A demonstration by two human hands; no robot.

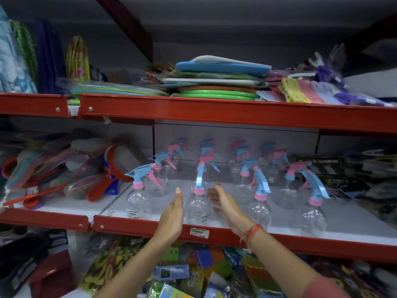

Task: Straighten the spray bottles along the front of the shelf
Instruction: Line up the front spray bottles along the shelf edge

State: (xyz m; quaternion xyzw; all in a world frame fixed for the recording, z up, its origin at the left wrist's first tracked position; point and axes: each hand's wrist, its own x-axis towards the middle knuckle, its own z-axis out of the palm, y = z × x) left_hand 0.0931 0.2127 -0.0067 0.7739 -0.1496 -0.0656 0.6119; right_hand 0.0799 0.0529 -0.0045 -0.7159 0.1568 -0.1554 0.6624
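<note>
Clear spray bottles with blue and pink trigger heads stand in rows on the white middle shelf (354, 234). In the front row, one bottle (197, 206) stands between my hands. My left hand (173, 218) is flat and upright just left of it, fingers straight, a small gap showing. My right hand (227, 205) is open just right of it, fingers reaching behind its shoulder. Another front bottle (135, 201) stands further left, and two more (258, 208) (313, 216) stand to the right. Their nozzles point different ways.
A red shelf lip (137, 227) with a price tag (199, 232) runs below the bottles. Red squeegees and packed goods (71, 179) lie on the left. The upper red shelf (214, 110) holds stacked plastic items. Packets fill the space below.
</note>
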